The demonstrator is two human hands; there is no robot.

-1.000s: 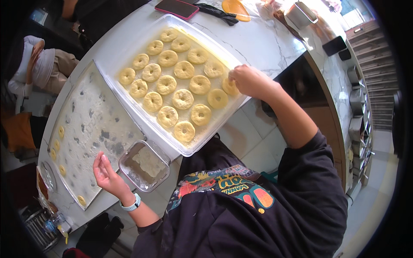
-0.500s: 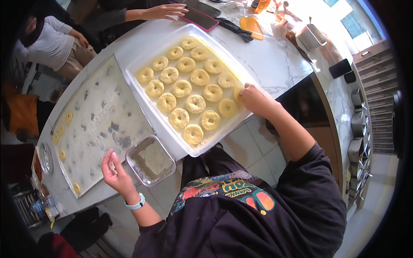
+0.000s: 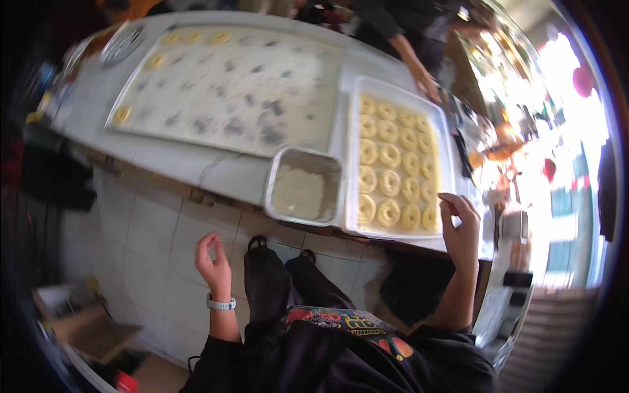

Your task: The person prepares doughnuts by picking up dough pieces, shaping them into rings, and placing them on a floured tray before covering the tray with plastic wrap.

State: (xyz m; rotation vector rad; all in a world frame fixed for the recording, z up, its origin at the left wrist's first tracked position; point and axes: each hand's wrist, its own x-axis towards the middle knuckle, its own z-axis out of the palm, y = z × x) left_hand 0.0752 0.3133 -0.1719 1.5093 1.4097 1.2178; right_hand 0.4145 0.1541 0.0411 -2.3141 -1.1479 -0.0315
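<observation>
My right hand (image 3: 460, 223) is raised at the near right corner of a white plastic tray (image 3: 400, 234), fingers bent and apart from the thumb, with nothing visible between them. Rows of pale yellow dough rings (image 3: 389, 184) fill the tray; the closest to this hand is a ring (image 3: 429, 219) in the right-hand column. My left hand (image 3: 213, 268), with a pale watch on its wrist, hangs in front of the table edge. Its fingers are loosely curled, not touching anything, and no object shows in them. A metal pan (image 3: 276, 196) of flour (image 3: 298, 192) stands left of the tray.
A large floured sheet (image 3: 216, 85) with dark patches lies on the table, bearing several dough rings (image 3: 122, 114) along its left side. A round metal dish (image 3: 122, 44) sits at the far left. Another person's hand (image 3: 426, 85) reaches to the tray's far right corner.
My right hand has let go of a dough ring at the tray's right edge and lifted off. My left hand has drawn back from beside the pan. The view has swung round.
</observation>
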